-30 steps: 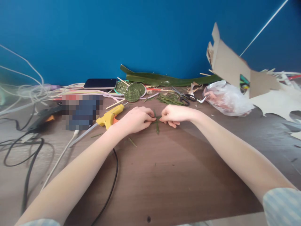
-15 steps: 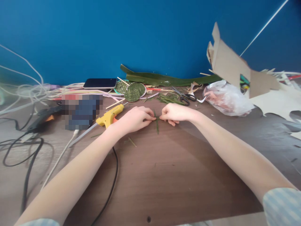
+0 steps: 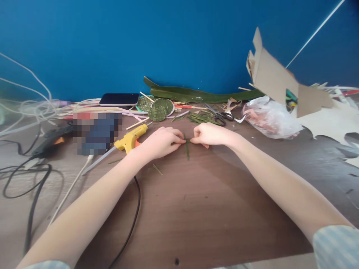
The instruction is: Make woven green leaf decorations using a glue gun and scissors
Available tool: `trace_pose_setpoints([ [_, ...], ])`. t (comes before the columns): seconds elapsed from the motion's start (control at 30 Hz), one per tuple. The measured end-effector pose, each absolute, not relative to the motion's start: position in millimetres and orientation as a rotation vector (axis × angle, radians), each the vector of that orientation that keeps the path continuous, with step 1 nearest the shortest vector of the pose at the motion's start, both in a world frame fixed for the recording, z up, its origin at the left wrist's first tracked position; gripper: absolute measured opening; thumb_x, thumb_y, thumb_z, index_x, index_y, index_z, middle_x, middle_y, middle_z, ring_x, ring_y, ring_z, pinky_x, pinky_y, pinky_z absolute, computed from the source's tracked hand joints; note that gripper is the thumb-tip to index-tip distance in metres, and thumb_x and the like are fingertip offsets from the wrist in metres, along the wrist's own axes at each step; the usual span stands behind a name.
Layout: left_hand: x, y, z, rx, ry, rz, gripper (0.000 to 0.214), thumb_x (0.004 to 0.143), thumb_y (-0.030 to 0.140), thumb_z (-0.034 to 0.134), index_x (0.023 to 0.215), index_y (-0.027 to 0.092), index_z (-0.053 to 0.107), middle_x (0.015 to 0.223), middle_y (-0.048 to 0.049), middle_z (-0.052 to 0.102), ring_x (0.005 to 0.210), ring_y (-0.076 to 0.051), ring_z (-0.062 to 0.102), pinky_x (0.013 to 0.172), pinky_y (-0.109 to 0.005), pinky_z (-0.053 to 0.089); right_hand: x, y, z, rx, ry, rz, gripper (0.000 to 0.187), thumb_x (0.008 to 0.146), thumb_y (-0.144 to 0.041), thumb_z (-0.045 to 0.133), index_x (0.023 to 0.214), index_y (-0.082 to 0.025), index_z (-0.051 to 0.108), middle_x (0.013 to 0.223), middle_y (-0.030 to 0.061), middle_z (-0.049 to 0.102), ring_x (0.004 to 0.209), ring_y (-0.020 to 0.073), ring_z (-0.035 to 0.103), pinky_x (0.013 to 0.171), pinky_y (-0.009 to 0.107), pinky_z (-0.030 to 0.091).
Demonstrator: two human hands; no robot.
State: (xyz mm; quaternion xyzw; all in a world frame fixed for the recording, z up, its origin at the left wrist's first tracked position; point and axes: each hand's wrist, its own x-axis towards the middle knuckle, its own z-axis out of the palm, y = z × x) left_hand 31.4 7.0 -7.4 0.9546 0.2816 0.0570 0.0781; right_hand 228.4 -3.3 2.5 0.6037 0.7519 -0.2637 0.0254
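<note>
My left hand (image 3: 162,142) and my right hand (image 3: 209,135) meet over the middle of the brown table (image 3: 196,209), fingertips almost touching. Both pinch thin green leaf strips (image 3: 187,148) that cross between them, with one strip end hanging toward me. The fingers of both hands are curled closed on the strips. A yellow glue gun (image 3: 131,138) lies just left of my left hand, its black cord (image 3: 131,224) running under my left forearm.
Along the blue wall lie a long green leaf (image 3: 196,95), woven green discs (image 3: 158,109), a phone (image 3: 119,99), scissors (image 3: 221,116), cut leaf strips (image 3: 202,118), a plastic bag (image 3: 270,117) and cardboard pieces (image 3: 280,82). Cables (image 3: 28,175) clutter the left side.
Both hands have shifted very slightly away from me while still pinching the strips; little else differs.
</note>
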Motion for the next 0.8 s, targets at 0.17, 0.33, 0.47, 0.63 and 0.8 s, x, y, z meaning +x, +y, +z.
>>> trace_pose_setpoints([
  [0.17,33.0,3.2,-6.6,2.909,0.843,0.165,0.028,0.085,0.019,0.042,0.095,0.022,0.068,0.105,-0.0026,0.066,0.092,-0.018,0.057,0.081,-0.032,0.038,233.5,-1.1,5.6,1.993,2.377,-0.563,0.024,0.069,-0.044,0.058,0.068,-0.020,0.056,0.069,0.0019,0.062,0.062,0.0148,0.052,0.054,0.025,0.031],
  [0.33,33.4,0.6,-8.9,2.973,0.807,0.228,0.029,0.086,0.017,0.040,0.091,0.019,0.068,0.101,-0.0052,0.066,0.093,-0.018,0.056,0.082,-0.033,0.037,254.8,8.2,3.0,2.226,2.492,-0.580,0.016,0.077,-0.032,0.051,0.076,-0.018,0.058,0.072,0.0031,0.060,0.063,0.0135,0.050,0.057,0.025,0.032],
  [0.47,33.6,0.8,-13.9,2.948,0.817,0.260,0.029,0.085,0.017,0.040,0.095,0.018,0.068,0.099,-0.0061,0.065,0.091,-0.018,0.056,0.082,-0.034,0.039,269.4,13.9,-6.7,2.355,2.476,-0.522,0.013,0.077,-0.028,0.052,0.083,-0.018,0.058,0.073,0.0024,0.058,0.064,0.0133,0.049,0.057,0.025,0.032],
  [0.63,34.2,2.1,-13.8,2.834,0.876,0.269,0.026,0.084,0.016,0.043,0.094,0.018,0.067,0.101,-0.0047,0.065,0.093,-0.018,0.057,0.085,-0.031,0.043,272.2,15.8,-13.8,2.376,2.423,-0.526,0.015,0.076,-0.028,0.055,0.088,-0.019,0.054,0.077,0.0012,0.059,0.065,0.0130,0.049,0.053,0.024,0.029],
  [0.8,35.8,-2.1,-9.4,2.804,0.929,0.251,0.026,0.083,0.014,0.042,0.096,0.018,0.064,0.102,-0.0048,0.064,0.095,-0.018,0.058,0.086,-0.032,0.046,273.1,17.3,-13.7,2.355,2.425,-0.589,0.009,0.077,-0.028,0.053,0.079,-0.019,0.055,0.076,0.0014,0.061,0.065,0.0130,0.051,0.055,0.024,0.031],
])
